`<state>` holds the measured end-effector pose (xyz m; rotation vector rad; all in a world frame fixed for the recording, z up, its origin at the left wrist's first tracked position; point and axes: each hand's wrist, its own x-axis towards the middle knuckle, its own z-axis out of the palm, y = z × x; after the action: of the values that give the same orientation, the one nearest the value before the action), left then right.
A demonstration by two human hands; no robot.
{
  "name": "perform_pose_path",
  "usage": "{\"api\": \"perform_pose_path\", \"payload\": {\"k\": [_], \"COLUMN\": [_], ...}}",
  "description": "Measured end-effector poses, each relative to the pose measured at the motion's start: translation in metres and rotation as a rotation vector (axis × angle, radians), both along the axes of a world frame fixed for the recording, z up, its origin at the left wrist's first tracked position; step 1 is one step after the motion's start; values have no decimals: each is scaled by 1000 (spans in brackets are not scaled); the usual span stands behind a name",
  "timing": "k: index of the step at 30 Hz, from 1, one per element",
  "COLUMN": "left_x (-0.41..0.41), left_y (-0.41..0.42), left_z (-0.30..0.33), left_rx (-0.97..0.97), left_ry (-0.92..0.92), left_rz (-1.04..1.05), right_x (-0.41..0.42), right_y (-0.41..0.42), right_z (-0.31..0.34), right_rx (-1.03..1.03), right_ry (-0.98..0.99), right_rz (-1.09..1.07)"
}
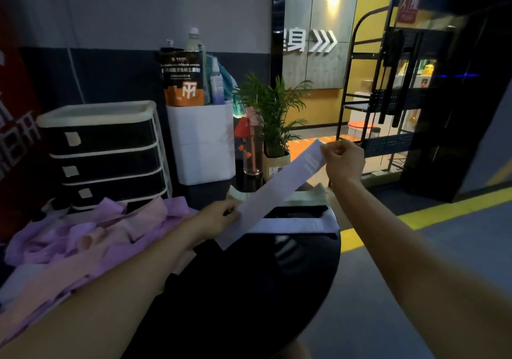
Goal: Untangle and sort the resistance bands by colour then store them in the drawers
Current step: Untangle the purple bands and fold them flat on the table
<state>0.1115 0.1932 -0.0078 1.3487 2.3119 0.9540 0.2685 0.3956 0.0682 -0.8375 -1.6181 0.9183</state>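
pale band (279, 189) stretched diagonally, purple-pink bands (83, 236) heaped

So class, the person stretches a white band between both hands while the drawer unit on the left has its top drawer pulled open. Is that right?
One detail is wrong. The head view shows the drawer unit with all its drawers shut, the top one included. The rest stands: the left hand and right hand hold the white band stretched between them.
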Motion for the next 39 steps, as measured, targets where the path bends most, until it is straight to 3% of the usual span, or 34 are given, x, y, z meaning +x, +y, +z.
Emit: {"api": "perform_pose_path", "payload": {"k": [7,12,18,32,36,39], "left_x": [-32,-54,-59,-69,-79,-80], "left_y": [10,17,40,52,45,35], "left_z": [-14,-28,-44,-76,-75,-69], "left_rx": [51,180,178,22,-23,-152], "left_ry": [55,-16,99,137,147,99], "left_rz": [291,423,467,360,265,117], "right_x": [6,19,17,12,6,-9], "right_y": [17,26,37,53,45,25], "right_z": [-56,-90,-123,-161,-158,-150], "right_rx": [-141,-107,-77,-56,153,388], "right_ry": [-53,-328,-506,-631,-756,-760], "right_rz": [-9,-36,-110,-178,-206,73]}}
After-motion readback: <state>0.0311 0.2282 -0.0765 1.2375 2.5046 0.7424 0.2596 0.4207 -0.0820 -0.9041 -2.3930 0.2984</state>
